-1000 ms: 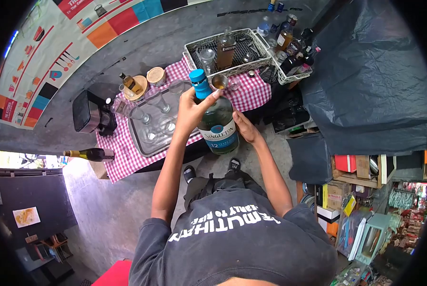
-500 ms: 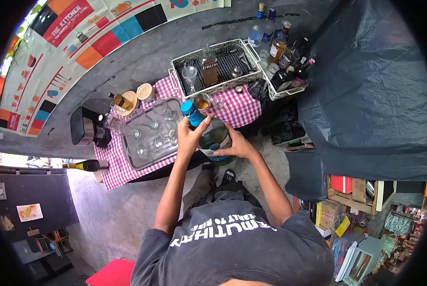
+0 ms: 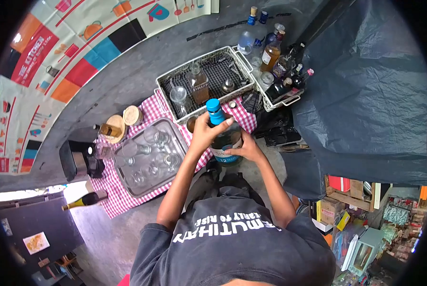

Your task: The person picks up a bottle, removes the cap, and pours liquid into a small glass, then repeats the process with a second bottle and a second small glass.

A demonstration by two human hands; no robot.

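Note:
A large glass bottle with a blue cap and a pale and blue label is held in front of my chest, close to upright. My left hand is wrapped round its neck and shoulder, thumb just under the cap. My right hand grips the bottle's body from the right, thumb across the label. The blue cap is on. Behind the bottle, a metal cup is partly hidden by my left hand. A grey tray of upturned or standing clear glasses lies left of my hands.
A white wire basket holds a brown-liquor bottle and a glass jug. Several bottles crowd a smaller basket at the right. A dark green bottle lies at the checkered cloth's left edge.
The bottle has shifted right and slightly down in view and stands more upright, both hands still on it. My head view has turned, so the table's things sit differently.

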